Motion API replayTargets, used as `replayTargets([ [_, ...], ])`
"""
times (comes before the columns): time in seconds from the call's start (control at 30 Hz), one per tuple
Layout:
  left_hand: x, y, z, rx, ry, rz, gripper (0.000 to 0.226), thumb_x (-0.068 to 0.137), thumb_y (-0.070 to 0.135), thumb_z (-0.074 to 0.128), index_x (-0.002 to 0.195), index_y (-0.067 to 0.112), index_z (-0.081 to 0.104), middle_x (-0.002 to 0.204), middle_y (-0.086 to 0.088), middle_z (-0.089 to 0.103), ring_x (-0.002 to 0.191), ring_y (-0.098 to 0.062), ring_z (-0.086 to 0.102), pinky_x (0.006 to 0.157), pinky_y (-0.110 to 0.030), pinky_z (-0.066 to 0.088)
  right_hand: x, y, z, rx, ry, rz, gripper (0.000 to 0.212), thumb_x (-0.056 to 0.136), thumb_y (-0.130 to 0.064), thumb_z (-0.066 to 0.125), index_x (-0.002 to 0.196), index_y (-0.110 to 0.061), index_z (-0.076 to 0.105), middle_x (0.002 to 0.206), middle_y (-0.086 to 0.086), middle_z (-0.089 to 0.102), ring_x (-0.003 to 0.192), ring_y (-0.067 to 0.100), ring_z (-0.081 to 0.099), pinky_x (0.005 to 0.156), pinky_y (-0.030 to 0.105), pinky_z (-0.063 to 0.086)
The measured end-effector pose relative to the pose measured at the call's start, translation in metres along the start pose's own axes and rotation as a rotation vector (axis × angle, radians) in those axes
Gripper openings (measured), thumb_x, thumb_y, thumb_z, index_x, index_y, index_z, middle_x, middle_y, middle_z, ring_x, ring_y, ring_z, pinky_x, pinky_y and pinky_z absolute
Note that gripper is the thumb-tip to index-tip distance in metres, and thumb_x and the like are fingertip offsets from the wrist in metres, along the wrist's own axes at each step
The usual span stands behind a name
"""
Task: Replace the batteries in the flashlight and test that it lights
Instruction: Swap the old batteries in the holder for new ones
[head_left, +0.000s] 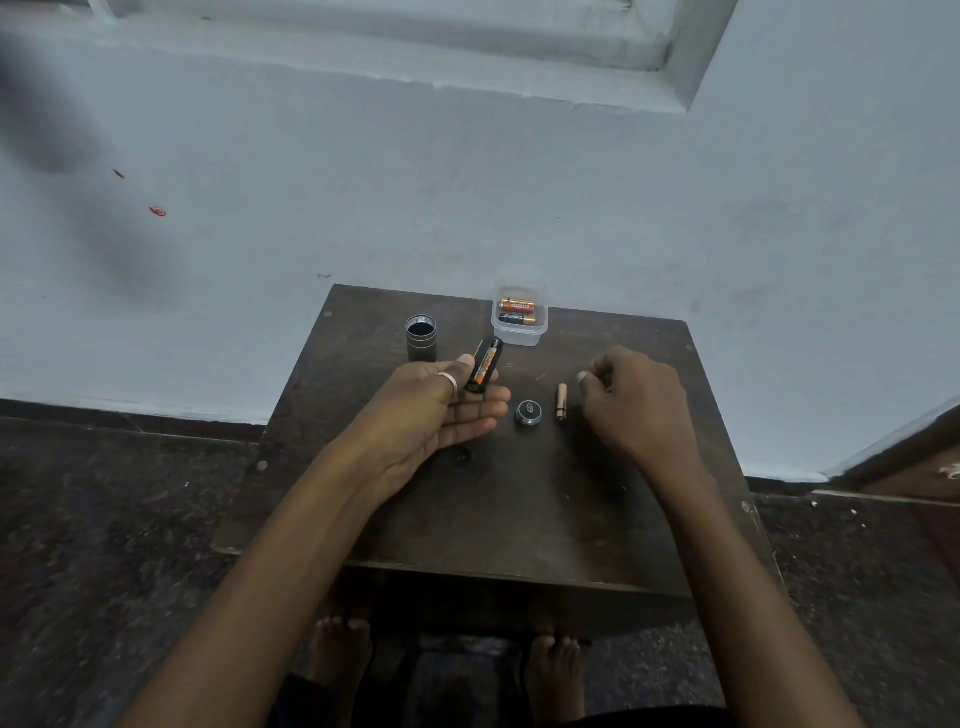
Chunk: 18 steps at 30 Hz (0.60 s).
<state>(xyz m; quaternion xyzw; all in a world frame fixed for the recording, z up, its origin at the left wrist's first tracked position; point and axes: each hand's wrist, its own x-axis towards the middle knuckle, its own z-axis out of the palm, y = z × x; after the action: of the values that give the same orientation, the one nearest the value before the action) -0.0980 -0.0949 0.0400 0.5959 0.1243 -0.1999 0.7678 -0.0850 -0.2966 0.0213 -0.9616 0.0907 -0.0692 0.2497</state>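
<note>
My left hand (447, 410) holds a black battery holder (485, 364) between thumb and fingers, tilted up, with an orange battery showing in it. The black flashlight body (421, 339) stands upright with its open end up at the back left of the table. The round tail cap (529, 413) lies near the table's middle. Just right of it lies a pale copper-coloured battery (561, 401). My right hand (636, 400) hovers close to the right of that battery, fingers curled, holding nothing that I can see.
A small clear plastic box (519, 325) with two batteries in it sits at the back edge of the dark wooden table (519, 519). A pale wall rises right behind. Bare feet show under the table's front edge. Dark stone floor surrounds the table.
</note>
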Motion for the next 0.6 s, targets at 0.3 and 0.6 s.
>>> replayTargets([
  [0.3, -0.001, -0.001, 0.004, -0.05, -0.053, -0.008, 0.035, 0.106, 0.026, 0.04, 0.104, 0.006, 0.068, 0.078, -0.004, 0.075, 0.069, -0.01, 0.072, 0.065, -0.025, 0.06, -0.009, -0.027, -0.003, 0.563, -0.297, -0.237, 0.059, 0.075, -0.03, 0.085, 0.129, -0.023, 0.06, 0.119, -0.014, 0.067, 0.107, -0.006, 0.063, 0.09, 0.016, 0.052],
  [0.6, 0.0, -0.003, 0.007, -0.049, -0.066, 0.031, 0.028, 0.103, 0.026, 0.048, 0.107, 0.008, 0.069, 0.091, -0.007, 0.076, 0.075, -0.011, 0.072, 0.068, -0.027, 0.059, -0.013, -0.034, 0.011, 0.446, -0.091, -0.405, 0.06, 0.073, -0.025, 0.084, 0.128, -0.019, 0.06, 0.118, -0.008, 0.068, 0.107, -0.001, 0.062, 0.076, 0.011, 0.051],
])
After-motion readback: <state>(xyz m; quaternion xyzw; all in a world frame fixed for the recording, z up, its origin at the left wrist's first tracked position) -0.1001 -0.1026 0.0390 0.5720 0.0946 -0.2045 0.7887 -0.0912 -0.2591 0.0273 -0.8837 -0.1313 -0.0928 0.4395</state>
